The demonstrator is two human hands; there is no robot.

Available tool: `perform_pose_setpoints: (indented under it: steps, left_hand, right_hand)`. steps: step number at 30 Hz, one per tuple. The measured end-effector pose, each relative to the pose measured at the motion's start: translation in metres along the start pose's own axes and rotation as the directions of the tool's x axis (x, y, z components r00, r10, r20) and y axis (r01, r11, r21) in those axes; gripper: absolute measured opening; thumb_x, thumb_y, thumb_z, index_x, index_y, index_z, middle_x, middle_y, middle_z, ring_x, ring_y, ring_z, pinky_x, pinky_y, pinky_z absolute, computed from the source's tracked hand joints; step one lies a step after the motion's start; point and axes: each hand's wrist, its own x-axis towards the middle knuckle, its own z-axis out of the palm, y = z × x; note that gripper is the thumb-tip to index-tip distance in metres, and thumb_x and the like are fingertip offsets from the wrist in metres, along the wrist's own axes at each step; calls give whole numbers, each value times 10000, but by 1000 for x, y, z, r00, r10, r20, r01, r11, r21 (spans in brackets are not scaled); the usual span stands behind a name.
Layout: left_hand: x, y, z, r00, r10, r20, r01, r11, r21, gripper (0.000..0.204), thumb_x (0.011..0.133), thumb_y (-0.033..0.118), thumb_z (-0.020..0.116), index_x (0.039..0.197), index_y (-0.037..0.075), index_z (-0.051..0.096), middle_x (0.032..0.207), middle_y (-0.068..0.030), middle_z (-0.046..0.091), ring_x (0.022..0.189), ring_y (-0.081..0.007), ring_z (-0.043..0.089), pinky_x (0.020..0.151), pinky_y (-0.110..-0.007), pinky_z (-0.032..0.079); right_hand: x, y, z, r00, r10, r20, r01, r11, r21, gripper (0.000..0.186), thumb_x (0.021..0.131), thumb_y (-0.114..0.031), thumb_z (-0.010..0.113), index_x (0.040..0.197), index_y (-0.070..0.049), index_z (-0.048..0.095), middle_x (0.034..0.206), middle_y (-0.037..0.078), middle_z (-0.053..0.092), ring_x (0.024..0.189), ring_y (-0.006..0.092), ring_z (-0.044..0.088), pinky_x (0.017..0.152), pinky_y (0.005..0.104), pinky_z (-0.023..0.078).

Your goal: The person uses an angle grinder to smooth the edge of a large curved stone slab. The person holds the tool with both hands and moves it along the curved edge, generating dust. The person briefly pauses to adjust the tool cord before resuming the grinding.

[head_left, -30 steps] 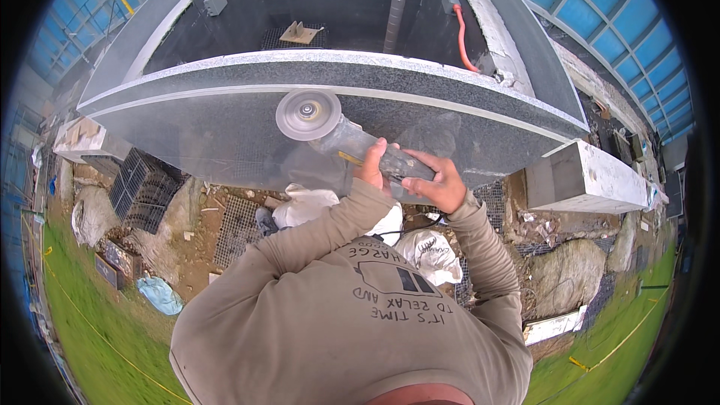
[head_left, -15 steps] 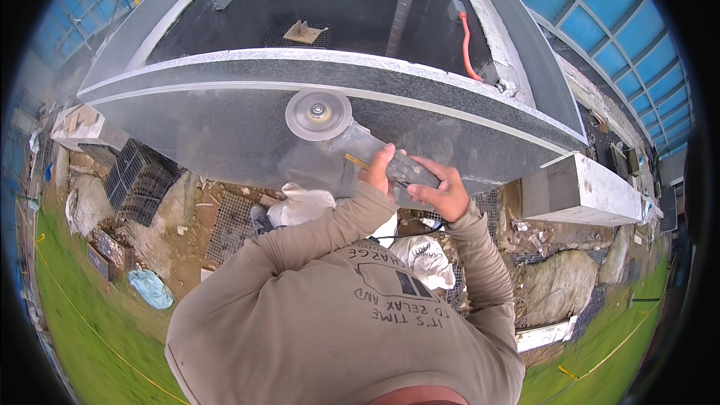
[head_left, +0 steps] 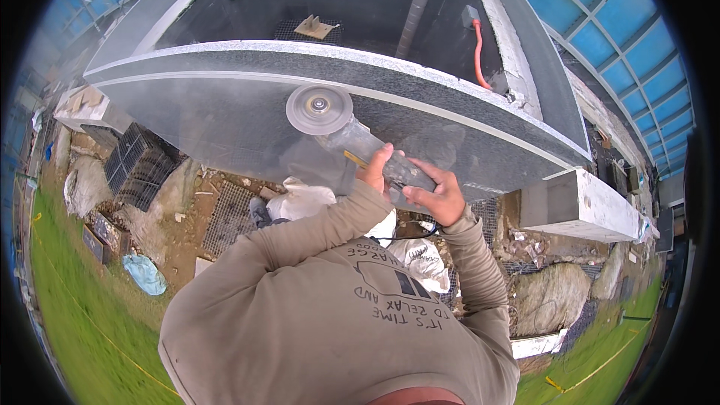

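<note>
Both my hands are wrapped round a dusty grey angle grinder (head_left: 355, 142). My left hand (head_left: 377, 169) grips the body nearer its head, and my right hand (head_left: 441, 193) holds the rear end. A round cutting disc (head_left: 319, 110) faces up at the tool's front end. It lies against or just over the polished grey stone slab (head_left: 225, 116), below the pale line along the slab's upper edge; whether it touches cannot be made out. Pale dust hazes the slab's left part. A dark cord (head_left: 409, 237) runs below my right hand.
Behind the slab's edge is a dark basin with a grey pipe (head_left: 417, 11) and an orange conduit (head_left: 480, 52). White blocks (head_left: 577, 202) stand at right and left. Black plastic grids (head_left: 139, 165), white sacks (head_left: 300, 199) and rubble lie below, with grass beyond.
The view has shifted slightly, so the slab and basin sit a little differently in the picture. My hands keep the same hold on the grinder, and its disc stays near the slab's edge.
</note>
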Motion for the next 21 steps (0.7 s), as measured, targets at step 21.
perform_pose_setpoints:
  steps: [21]
  left_hand:
    - [4, 49, -24, 992, 84, -94, -83, 996, 7, 392, 866, 399, 715, 1059, 80, 592, 974, -61, 641, 866, -204, 641, 777, -376, 523]
  right_hand:
    - [44, -4, 39, 994, 57, 89, -62, 997, 51, 541, 820, -95, 737, 1291, 100, 556, 1139, 138, 654, 990, 134, 598, 853, 277, 495]
